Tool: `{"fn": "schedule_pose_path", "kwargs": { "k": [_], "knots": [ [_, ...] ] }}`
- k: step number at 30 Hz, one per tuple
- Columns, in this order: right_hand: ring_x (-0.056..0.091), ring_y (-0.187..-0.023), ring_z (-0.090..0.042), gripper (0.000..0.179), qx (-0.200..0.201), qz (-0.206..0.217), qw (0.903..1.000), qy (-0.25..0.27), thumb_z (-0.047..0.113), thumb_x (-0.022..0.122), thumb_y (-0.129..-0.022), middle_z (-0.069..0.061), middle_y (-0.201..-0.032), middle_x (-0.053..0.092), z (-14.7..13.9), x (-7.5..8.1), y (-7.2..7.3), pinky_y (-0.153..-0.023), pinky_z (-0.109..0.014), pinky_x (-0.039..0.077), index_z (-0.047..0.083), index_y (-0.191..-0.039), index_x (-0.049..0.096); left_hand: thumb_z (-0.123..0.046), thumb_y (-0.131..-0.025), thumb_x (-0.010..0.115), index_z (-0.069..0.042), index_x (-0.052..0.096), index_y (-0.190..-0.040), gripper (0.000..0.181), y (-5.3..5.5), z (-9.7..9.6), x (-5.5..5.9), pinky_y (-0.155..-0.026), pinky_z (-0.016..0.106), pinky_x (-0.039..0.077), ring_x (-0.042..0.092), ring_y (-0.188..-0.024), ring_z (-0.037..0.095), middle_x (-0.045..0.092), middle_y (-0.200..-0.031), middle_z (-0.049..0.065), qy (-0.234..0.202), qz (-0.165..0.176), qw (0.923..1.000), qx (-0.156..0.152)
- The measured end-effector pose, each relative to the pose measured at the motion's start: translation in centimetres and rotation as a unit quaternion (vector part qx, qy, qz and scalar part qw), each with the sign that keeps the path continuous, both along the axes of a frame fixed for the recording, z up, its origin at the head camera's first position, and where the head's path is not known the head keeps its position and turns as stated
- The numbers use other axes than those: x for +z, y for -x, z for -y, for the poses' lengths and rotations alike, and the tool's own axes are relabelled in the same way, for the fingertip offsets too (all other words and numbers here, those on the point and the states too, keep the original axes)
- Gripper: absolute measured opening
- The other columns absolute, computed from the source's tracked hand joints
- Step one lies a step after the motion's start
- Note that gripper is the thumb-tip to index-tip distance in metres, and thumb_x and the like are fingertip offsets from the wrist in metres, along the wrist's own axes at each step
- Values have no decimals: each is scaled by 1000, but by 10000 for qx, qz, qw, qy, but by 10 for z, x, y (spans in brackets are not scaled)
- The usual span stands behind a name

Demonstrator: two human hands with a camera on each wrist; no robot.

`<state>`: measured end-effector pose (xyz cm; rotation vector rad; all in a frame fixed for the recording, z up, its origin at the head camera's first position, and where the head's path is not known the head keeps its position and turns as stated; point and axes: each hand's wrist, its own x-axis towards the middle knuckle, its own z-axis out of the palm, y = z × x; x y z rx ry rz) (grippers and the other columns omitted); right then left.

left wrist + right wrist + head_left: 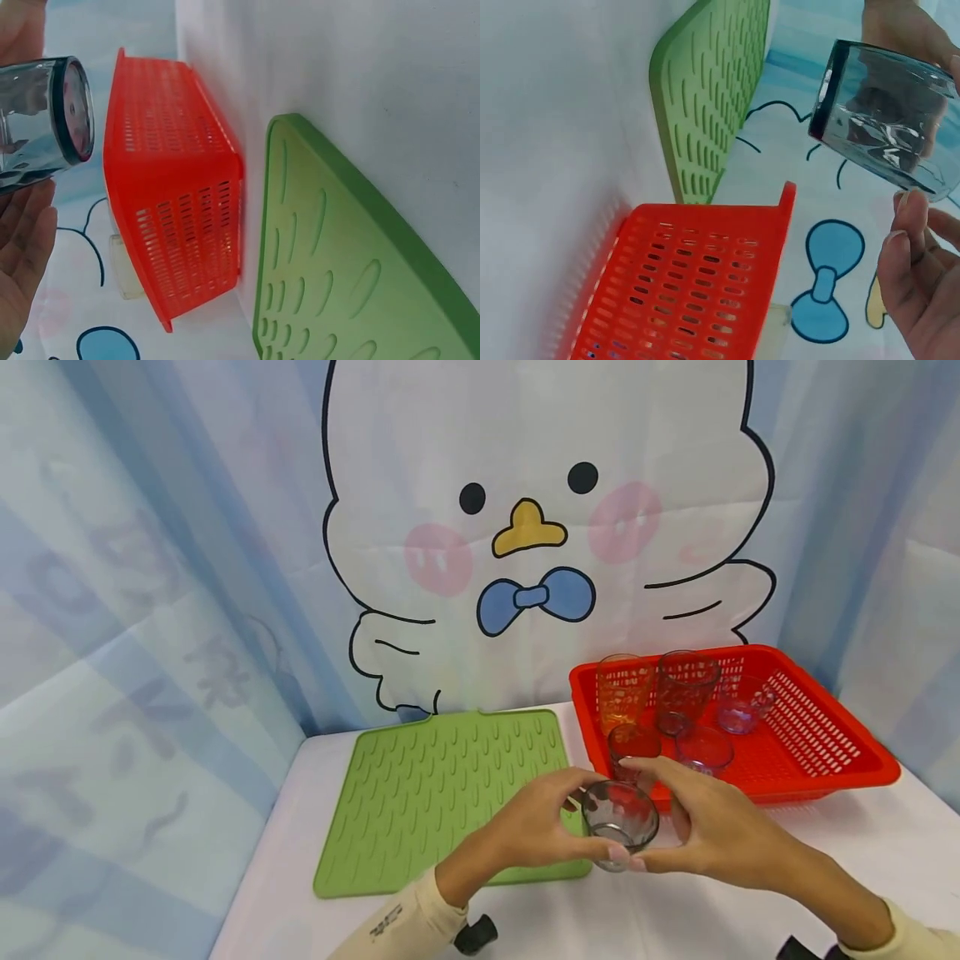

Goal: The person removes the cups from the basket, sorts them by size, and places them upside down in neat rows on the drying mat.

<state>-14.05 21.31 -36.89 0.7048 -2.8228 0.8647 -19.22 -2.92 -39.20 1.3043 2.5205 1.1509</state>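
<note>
A clear grey-tinted drinking glass (621, 817) is held up between both hands, in front of the red basket and by the near right corner of the green mat. My left hand (534, 822) grips its left side, thumb toward me and fingers behind. From the right, my right hand (716, 827) holds it with thumb and fingertips near the rim. The right wrist view shows the glass (885, 112) tilted, its thick dark base toward the left. In the left wrist view, that base (75, 112) hangs well above the white table.
A red slotted basket (825, 693) at the back right holds several glasses, among them an amber tumbler (622, 693) and a purple-tinted cup (741, 706). A green ridged drying mat (450, 802) lies left of it on the white table (277, 877). A printed curtain (525, 410) hangs behind.
</note>
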Motion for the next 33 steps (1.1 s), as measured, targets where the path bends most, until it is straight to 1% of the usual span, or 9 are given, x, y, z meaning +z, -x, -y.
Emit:
{"fn": "schedule_pose_path", "kwargs": {
  "k": [3,6,10,14,19,21,24,28,33],
  "knots": [
    [48,-62,-3,94,74,220,9994,271,57,87,-69,8,-77,51,0,-4,1,-51,-21,44,22,-145,46,-39,-84,81,-14,58,-132,60,-1,4,2,-83,15,52,63,-102,5,67,-117,-3,-143,-37,9998,96],
    [50,-63,-4,97,106,475,9977,478,54,88,-69,7,-75,51,-1,-10,1,-52,-22,46,21,-148,43,-38,-83,81,-13,58,-132,59,-2,8,6,-82,15,53,63,-101,3,68,-116,-3,-306,-92,9993,199],
    [54,-67,-7,94,206,884,9929,774,48,89,-71,4,-82,55,2,-21,4,-54,-24,50,19,-148,43,-36,-83,82,-11,58,-132,60,-4,12,11,-82,14,52,62,-99,2,68,-114,-2,-462,-218,9984,258],
    [57,-72,-10,85,490,1052,9861,1186,43,89,-73,2,-95,60,8,-36,8,-58,-25,52,22,-144,47,-33,-82,82,-14,57,-133,60,-8,13,14,-83,15,52,62,-99,2,67,-115,-3,-626,-242,9975,200],
    [57,-84,-14,69,890,1394,9687,1850,30,88,-78,2,-105,65,18,-52,12,-62,-28,51,26,-137,53,-33,-82,82,-14,56,-135,63,-14,15,12,-84,16,52,60,-101,3,66,-118,-2,-685,-183,9974,122],
    [57,-86,-14,64,1021,1450,9632,2022,25,87,-79,3,-107,67,22,-57,13,-62,-29,51,26,-135,56,-34,-82,81,-14,55,-136,63,-16,17,10,-84,16,52,60,-103,3,66,-120,-2,-645,-159,9977,128],
    [59,-90,-13,61,1152,1404,9596,2149,21,85,-81,5,-111,68,25,-62,14,-66,-28,52,24,-135,57,-33,-83,81,-15,53,-139,65,-17,20,9,-84,17,52,59,-105,4,65,-123,-2,-582,-113,9982,92],
    [62,-94,-12,59,1169,1299,9603,2172,21,86,-80,5,-113,69,27,-67,13,-73,-26,54,20,-132,58,-32,-83,81,-15,47,-144,72,-17,24,5,-86,17,51,58,-109,5,62,-127,-1,-398,-155,9991,-14],
    [61,-89,-12,56,1074,1233,9666,1973,25,85,-80,5,-107,69,28,-67,11,-69,-26,53,19,-130,60,-34,-81,84,-12,39,-151,86,-18,26,2,-91,15,49,55,-117,3,56,-137,0,-208,-260,9994,-40]
  ]
}}
